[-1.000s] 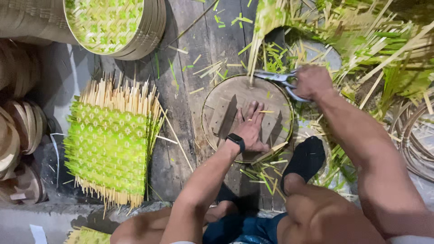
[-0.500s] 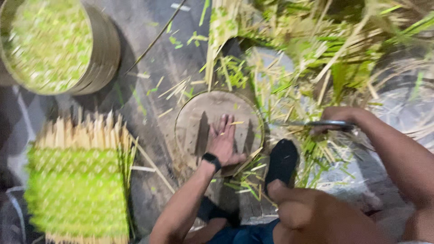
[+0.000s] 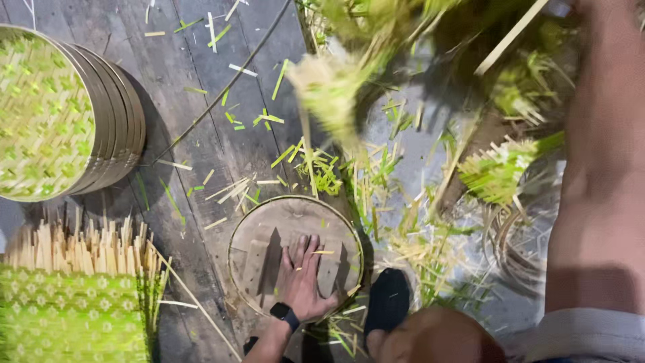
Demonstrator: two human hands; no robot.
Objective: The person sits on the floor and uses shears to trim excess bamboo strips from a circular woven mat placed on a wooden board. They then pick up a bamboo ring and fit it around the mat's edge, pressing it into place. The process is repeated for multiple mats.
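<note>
My left hand, with a black watch on its wrist, lies flat and fingers spread on a round wooden form with a bamboo rim on the plank floor. It grips nothing. My right forearm runs up the right side of the view and the hand itself is beyond the top edge. A blurred bundle of pale green bamboo strips hangs above the form.
A stack of round woven trays stands at the left. A green woven mat with loose strip ends lies at the lower left. Cut strips litter the floor; coiled rims lie right. My foot in a black shoe is by the form.
My right hand, which held scissors, has risen out of view at the top right. My left hand has stayed flat on the round form. The view has shifted closer.
</note>
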